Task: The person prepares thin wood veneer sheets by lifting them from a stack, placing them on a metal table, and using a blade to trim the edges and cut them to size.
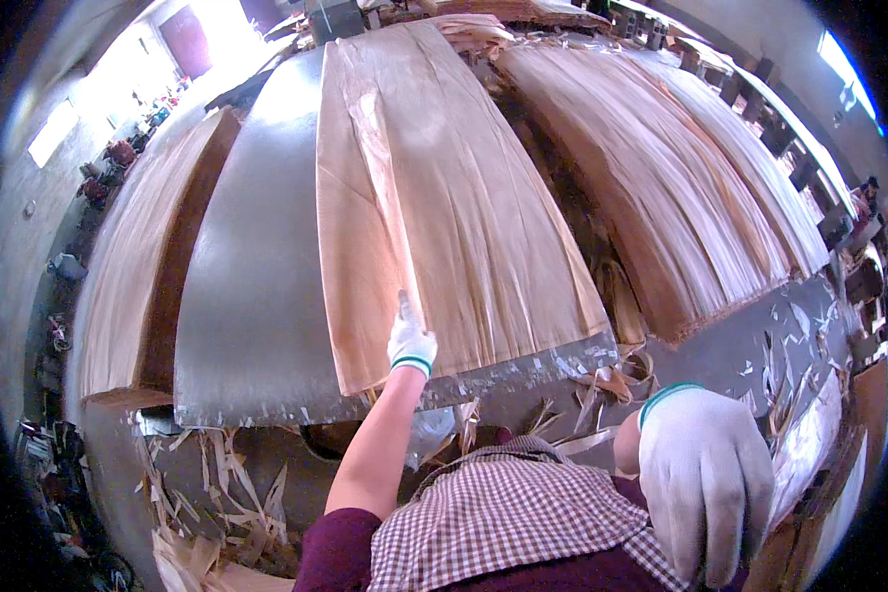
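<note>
A long tan wood veneer sheet (464, 227) lies over a smooth grey table (257, 237), with a raised fold (390, 197) running lengthwise near its left side. My left hand (411, 340), in a white knit glove with a green-edged cuff, rests on the sheet at the near end of this fold, a finger stretched forward along it. Its other fingers are partly hidden. Close in front of me at the lower right is my right hand (705, 479), gloved alike. Its fingers hang down slightly apart; the palm is turned away and nothing shows in it.
Thick veneer stacks stand on the left (138, 286) and right (661, 197) of the table. Torn veneer strips (242, 483) litter the floor at the near left, with more scraps (794, 345) at the right. Another person (866, 197) is small at the far right edge.
</note>
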Demonstrator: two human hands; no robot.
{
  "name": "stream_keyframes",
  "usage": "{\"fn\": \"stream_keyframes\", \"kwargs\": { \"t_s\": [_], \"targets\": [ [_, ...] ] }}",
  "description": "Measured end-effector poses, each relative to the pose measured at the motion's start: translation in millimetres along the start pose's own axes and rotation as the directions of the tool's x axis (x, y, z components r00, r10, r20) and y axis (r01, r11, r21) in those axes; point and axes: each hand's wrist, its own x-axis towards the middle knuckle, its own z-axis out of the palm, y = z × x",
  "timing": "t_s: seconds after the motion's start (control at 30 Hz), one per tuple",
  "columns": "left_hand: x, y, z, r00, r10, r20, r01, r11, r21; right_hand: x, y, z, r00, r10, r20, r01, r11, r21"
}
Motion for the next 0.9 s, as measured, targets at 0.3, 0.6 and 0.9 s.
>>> {"fn": "stream_keyframes", "kwargs": {
  "t_s": [0.3, 0.6, 0.9],
  "targets": [
    [47, -141, -106, 0.862, -0.003, -0.507, -0.252, 0.865, -0.434, 15, 39, -42, 0.969, -0.047, 0.244, 0.045, 0.999, 0.013],
    [63, -293, -176, 0.913, -0.214, -0.348, -0.161, 0.595, -0.788, 54, 137, -75, 0.988, -0.085, 0.129, 0.075, 0.994, 0.079],
    [37, -380, -149, 0.925, -0.182, -0.333, -0.19, 0.537, -0.822, 83, 256, -98, 0.949, 0.269, -0.162, -0.313, 0.857, -0.41]
  ]
}}
